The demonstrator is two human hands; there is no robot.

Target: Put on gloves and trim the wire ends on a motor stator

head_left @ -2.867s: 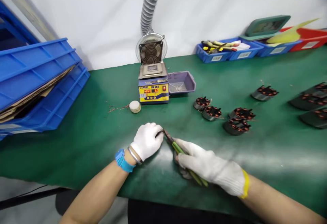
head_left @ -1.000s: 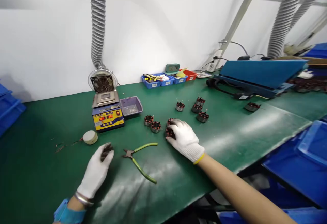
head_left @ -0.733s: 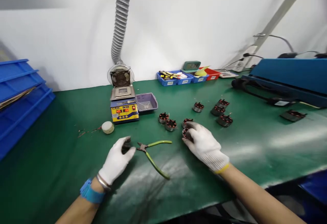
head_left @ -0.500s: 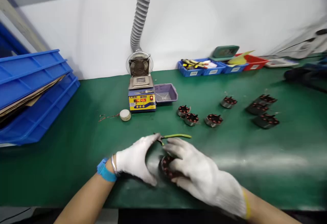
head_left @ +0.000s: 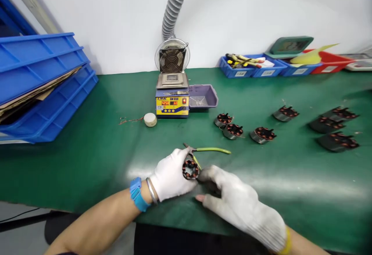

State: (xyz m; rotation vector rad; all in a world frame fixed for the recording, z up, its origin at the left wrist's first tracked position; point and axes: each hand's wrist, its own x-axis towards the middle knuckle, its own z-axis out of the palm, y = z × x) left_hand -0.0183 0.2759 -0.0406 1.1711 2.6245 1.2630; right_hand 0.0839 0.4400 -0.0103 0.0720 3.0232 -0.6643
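- Both gloved hands have come together at the near edge of the green bench mat (head_left: 87, 158); a second ago the right one was out among the loose stators, and the green-handled side cutters (head_left: 207, 150), then lying in the open, now sit just behind the hands.
- Left hand (head_left: 171, 175), in a white knit glove, has its fingers curled snugly round a small round motor stator wound with copper coils (head_left: 190, 169), tipped so the coil face shows.
- Right hand (head_left: 232, 202), also gloved, lies palm-down just beside that stator, fingers loosely bent; a fingertip seems to touch a dark piece under it, but I cannot tell whether it grips anything.
- That stator looks stiff and fairly dense for its size; the fine copper windings and lead ends look easy to nick, so the steel outer rim is the safer hold.
- Beyond the cutters stands a yellow-fronted solder pot (head_left: 172, 100); more wound stators (head_left: 232, 130) lie to its right.
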